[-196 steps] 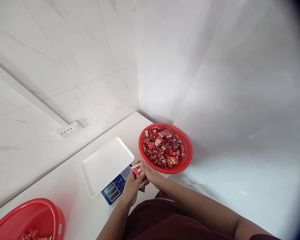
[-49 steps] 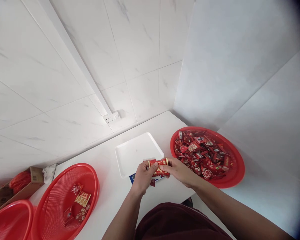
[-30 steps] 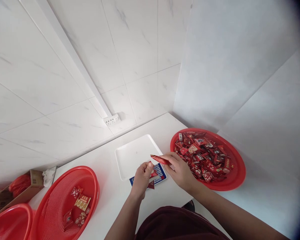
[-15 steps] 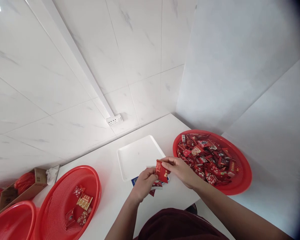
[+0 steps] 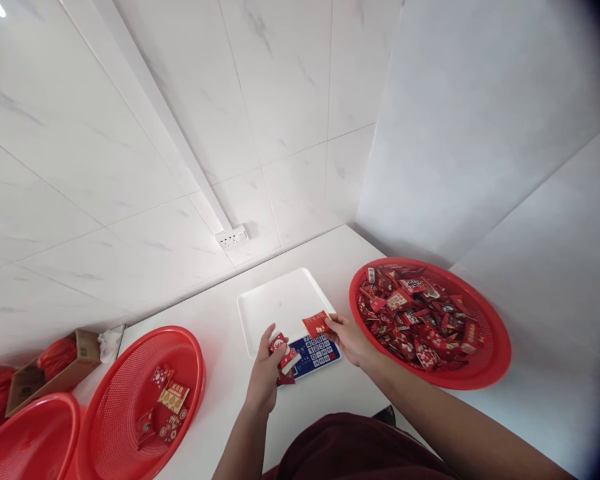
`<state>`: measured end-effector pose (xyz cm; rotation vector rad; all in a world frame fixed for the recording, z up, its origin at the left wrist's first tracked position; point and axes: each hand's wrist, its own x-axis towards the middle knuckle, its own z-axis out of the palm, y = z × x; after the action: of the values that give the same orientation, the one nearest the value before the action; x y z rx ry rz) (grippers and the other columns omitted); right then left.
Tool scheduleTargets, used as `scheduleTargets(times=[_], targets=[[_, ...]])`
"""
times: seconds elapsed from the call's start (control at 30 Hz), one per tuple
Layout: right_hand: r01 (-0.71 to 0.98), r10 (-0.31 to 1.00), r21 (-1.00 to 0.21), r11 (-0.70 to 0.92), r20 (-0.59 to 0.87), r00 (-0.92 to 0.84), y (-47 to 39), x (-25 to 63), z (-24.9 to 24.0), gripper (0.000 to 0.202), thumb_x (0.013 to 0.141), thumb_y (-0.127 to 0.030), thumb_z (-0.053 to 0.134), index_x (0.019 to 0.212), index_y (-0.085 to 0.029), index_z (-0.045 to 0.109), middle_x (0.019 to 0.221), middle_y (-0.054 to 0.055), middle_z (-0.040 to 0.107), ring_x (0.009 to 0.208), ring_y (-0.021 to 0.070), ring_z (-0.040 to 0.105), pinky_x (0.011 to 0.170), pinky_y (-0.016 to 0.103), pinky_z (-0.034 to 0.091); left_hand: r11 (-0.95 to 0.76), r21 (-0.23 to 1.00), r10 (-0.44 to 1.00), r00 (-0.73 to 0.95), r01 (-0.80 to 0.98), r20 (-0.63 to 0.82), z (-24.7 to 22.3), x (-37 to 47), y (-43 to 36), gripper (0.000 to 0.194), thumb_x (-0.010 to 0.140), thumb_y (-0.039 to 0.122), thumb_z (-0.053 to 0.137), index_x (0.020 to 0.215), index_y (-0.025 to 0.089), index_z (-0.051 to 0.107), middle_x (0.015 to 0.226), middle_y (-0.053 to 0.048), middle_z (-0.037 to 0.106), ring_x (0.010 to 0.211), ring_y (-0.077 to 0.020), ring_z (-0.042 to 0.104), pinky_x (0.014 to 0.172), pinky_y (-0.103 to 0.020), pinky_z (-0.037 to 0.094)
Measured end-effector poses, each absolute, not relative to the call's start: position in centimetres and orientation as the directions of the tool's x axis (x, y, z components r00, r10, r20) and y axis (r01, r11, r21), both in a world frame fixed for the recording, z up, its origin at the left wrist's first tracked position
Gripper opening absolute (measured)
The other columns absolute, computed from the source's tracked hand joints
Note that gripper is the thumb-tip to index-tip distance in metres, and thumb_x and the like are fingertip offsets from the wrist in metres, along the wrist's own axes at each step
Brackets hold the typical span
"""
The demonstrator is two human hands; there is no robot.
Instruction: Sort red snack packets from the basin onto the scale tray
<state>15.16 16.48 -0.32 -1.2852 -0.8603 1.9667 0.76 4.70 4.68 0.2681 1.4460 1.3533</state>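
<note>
Pinched in my right hand (image 5: pixel 347 339) is a red packet (image 5: pixel 316 325), held over the near right edge of the scale's white tray (image 5: pixel 280 303). My left hand (image 5: pixel 265 373) is closed around several red-and-white packets (image 5: pixel 286 357), with its fingers partly raised. These packets sit left of the scale's blue keypad (image 5: pixel 317 353), covering part of it. To the right, a red plastic basket (image 5: pixel 495 360) is heaped with many small red packets (image 5: pixel 415 313). Another red basket (image 5: pixel 195 353) on the left holds several packets (image 5: pixel 173 397).
A third red basket (image 5: pixel 40 413) stands at the lower left edge. Behind it are a cardboard box (image 5: pixel 87 350) with a red plastic bag (image 5: pixel 57 361) and a crumpled white bag (image 5: pixel 111 341). A power socket (image 5: pixel 231 237) is on the wall behind the white table (image 5: pixel 220 400).
My hands have moved apart, the left one going left with several packets. The red packet stays in my right hand and is now turned sideways. The keypad has come into view.
</note>
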Motion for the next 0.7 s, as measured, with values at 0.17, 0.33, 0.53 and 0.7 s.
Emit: scheduleTargets(times=[0.17,0.33,0.53,0.7], targets=[[-0.027,0.700,-0.800,-0.599,-0.508,-0.502,15.6,13.6,-0.5,0.043,0.069,-0.035,0.067,0.108,-0.024,0.054,0.114,0.007,0.058,0.106,0.0197,0.054,0.085,0.033,0.047,0.283,0.823,0.793,-0.363,-0.493,-0.490,5.0,0.3,3.1,0.095,0.065,0.032,0.071,0.139,0.033,0.011,0.108,-0.008,0.061,0.078,-0.0172,0.063,0.063,-0.027,0.050],[0.219,0.380,-0.842,-0.493,-0.434,-0.817,13.7,14.1,1.9,0.038,0.070,-0.049,0.062,0.090,-0.017,0.061,0.093,0.006,0.064,0.079,0.0170,0.060,0.073,0.033,0.047,0.245,0.875,0.824,-0.386,-0.418,-0.415,5.0,0.9,3.2,0.065,0.067,0.037,0.069,0.123,0.026,0.038,0.097,-0.006,0.063,0.071,-0.0150,0.060,0.052,-0.022,0.046],[0.194,0.526,-0.864,-0.464,-0.445,-0.725,13.2,13.8,3.1,0.038,0.061,-0.050,0.068,0.069,-0.015,0.055,0.066,-0.001,0.060,0.065,0.0126,0.057,0.063,0.026,0.043,0.217,0.892,0.838,-0.393,-0.398,-0.379,4.8,1.0,4.3,0.038,0.069,0.042,0.066,0.097,0.020,0.051,0.071,0.002,0.060,0.053,-0.0083,0.052,0.045,-0.018,0.039],[0.169,0.554,-0.828,-0.535,-0.495,-0.669,14.1,14.1,2.8,0.034,0.061,-0.045,0.070,0.069,-0.017,0.052,0.062,-0.003,0.059,0.056,0.0091,0.053,0.057,0.023,0.041,0.246,0.838,0.792,-0.397,-0.487,-0.463,4.4,0.4,4.4,0.035,0.066,0.047,0.066,0.070,0.017,0.049,0.056,0.005,0.054,0.047,-0.0062,0.048,0.045,-0.017,0.035]])
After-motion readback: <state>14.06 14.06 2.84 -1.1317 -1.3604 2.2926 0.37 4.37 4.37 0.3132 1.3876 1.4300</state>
